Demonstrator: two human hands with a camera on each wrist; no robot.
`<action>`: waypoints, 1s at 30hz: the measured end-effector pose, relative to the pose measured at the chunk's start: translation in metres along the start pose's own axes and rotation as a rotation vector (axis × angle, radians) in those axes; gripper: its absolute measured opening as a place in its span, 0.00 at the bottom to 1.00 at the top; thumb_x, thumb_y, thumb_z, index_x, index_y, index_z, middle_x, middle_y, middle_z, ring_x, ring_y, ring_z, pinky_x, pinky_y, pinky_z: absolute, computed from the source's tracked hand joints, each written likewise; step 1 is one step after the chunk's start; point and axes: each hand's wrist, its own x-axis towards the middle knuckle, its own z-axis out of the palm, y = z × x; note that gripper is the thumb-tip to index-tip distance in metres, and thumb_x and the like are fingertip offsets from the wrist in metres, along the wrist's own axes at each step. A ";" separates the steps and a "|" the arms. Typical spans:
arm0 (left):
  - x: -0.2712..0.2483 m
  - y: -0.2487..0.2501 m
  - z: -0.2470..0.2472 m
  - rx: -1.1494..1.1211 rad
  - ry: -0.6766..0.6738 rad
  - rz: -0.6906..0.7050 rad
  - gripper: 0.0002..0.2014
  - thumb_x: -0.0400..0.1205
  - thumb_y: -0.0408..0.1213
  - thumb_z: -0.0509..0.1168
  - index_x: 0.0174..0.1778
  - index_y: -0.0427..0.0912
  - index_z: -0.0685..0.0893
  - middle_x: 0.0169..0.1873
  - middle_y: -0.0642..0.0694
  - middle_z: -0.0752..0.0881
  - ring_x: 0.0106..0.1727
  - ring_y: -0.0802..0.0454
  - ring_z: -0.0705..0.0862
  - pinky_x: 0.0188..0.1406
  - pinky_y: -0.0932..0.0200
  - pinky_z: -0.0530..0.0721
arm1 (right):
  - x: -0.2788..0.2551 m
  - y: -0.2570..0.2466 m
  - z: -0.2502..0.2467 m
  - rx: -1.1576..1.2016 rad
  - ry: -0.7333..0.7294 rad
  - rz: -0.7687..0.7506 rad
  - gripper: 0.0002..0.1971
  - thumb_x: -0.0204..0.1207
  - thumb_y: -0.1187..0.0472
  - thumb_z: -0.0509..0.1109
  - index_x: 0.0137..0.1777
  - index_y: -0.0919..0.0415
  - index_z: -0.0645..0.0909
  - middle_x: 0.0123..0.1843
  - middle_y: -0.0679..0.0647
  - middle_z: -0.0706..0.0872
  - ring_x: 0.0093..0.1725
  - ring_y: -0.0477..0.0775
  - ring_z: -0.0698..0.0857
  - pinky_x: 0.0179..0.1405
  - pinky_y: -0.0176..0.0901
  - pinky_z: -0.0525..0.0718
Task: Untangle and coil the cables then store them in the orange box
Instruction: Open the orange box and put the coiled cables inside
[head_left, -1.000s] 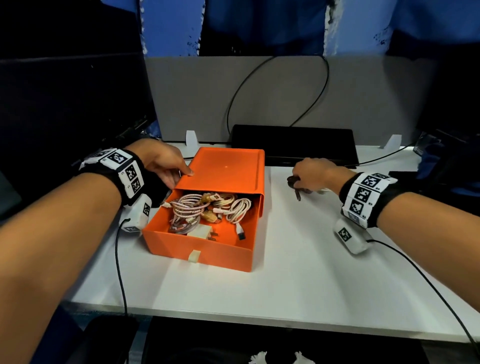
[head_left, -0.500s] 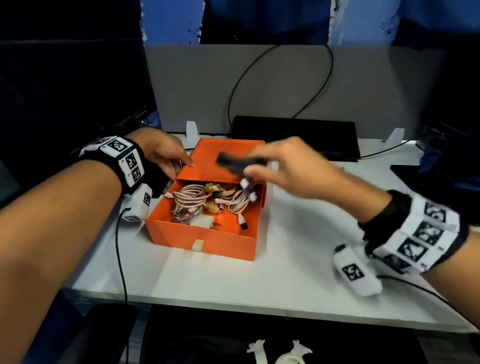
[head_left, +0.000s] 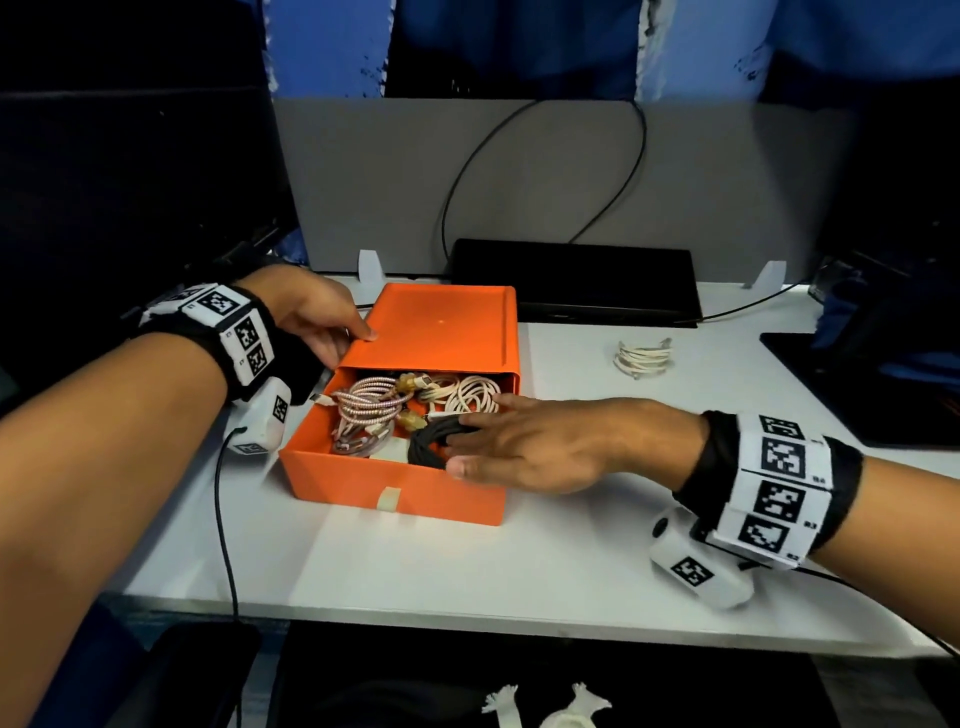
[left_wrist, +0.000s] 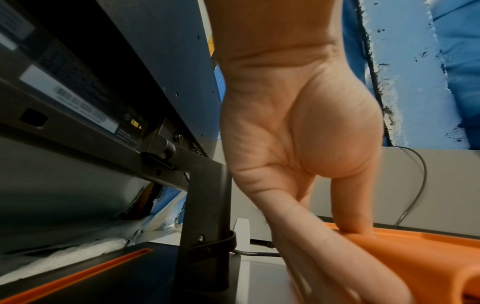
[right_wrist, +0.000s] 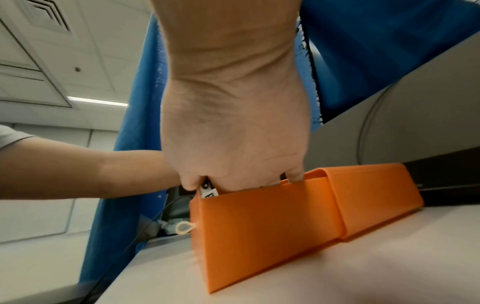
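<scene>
— Findings first: where do we place the orange box (head_left: 395, 486)?

— We place it on the white counter (head_left: 519, 561), left of centre. It is smooth, matte, hard-walled, a drawer slid partly out of a flat sleeve (head_left: 441, 332), with a pale loop tab (head_left: 388, 500) on its front wall.

— Contents?

— We note a pink-and-white braided cable (head_left: 371, 402) coiled at the left, a smooth white cable (head_left: 470, 393) coiled toward the back right, and a black cable (head_left: 431, 441) bundled in a matte ring at the front right.

— The grips?

— We record the right hand (head_left: 540, 449) reaching over the drawer's right wall, fingers extended and nearly straight, their tips touching the black coil, the thumb by the front rim; nothing is clasped. In the right wrist view the fingertips are hidden behind the wall. The left hand (head_left: 311, 317) clasps the sleeve's left edge, thumb on top, fingers curled along the side, as the left wrist view confirms.

— Anything outside the box?

— We see one more white coil (head_left: 643, 357), loosely bunched, lying on the counter well to the right of the box, apart from both hands.
</scene>
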 end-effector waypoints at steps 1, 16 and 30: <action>0.000 0.000 0.000 -0.002 0.005 -0.002 0.17 0.90 0.37 0.63 0.64 0.24 0.82 0.48 0.27 0.92 0.43 0.36 0.94 0.33 0.53 0.93 | -0.004 0.006 -0.002 0.142 0.061 -0.030 0.39 0.85 0.29 0.38 0.87 0.47 0.67 0.89 0.43 0.65 0.90 0.43 0.56 0.92 0.51 0.46; -0.009 0.008 0.021 -0.103 -0.015 -0.064 0.15 0.94 0.38 0.50 0.71 0.32 0.69 0.55 0.28 0.86 0.41 0.29 0.92 0.36 0.36 0.93 | -0.032 0.221 -0.011 -0.097 0.353 0.819 0.15 0.82 0.47 0.70 0.55 0.60 0.81 0.58 0.61 0.89 0.53 0.63 0.86 0.54 0.50 0.85; -0.015 0.012 0.031 -0.143 -0.013 -0.058 0.14 0.94 0.36 0.47 0.72 0.34 0.67 0.52 0.31 0.83 0.46 0.31 0.88 0.27 0.38 0.92 | -0.017 0.000 -0.039 -0.301 0.618 0.135 0.15 0.88 0.54 0.64 0.69 0.57 0.82 0.65 0.53 0.86 0.58 0.59 0.87 0.56 0.52 0.86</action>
